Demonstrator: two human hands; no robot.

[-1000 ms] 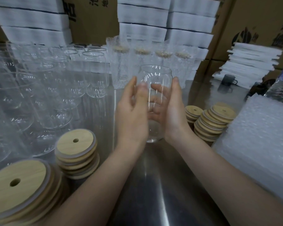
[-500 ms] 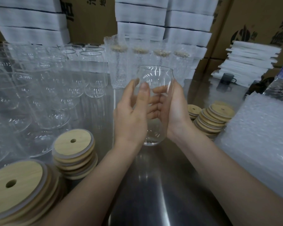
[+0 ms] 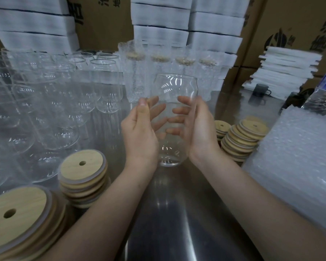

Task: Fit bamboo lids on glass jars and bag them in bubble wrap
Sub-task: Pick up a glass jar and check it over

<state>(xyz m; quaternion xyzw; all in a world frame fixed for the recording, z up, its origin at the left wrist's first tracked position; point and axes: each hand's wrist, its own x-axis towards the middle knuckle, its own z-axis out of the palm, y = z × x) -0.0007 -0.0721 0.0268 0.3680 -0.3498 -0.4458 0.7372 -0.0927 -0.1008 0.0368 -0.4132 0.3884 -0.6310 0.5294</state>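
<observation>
Steel counter (image 3: 177,213); left grip (image 3: 139,132) and right grip (image 3: 199,132) curl round upright glass jar (image 3: 175,85); advise levelling rim before reaching lid stack (image 3: 83,166) at 8 o'clock.

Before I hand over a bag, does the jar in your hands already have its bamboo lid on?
No, the glass jar between the left hand and right hand shows a bare, open rim.

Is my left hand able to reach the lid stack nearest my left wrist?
Probably yes: nothing stands between the left hand and the lid stack, but it holds the jar, so let go first.
</observation>
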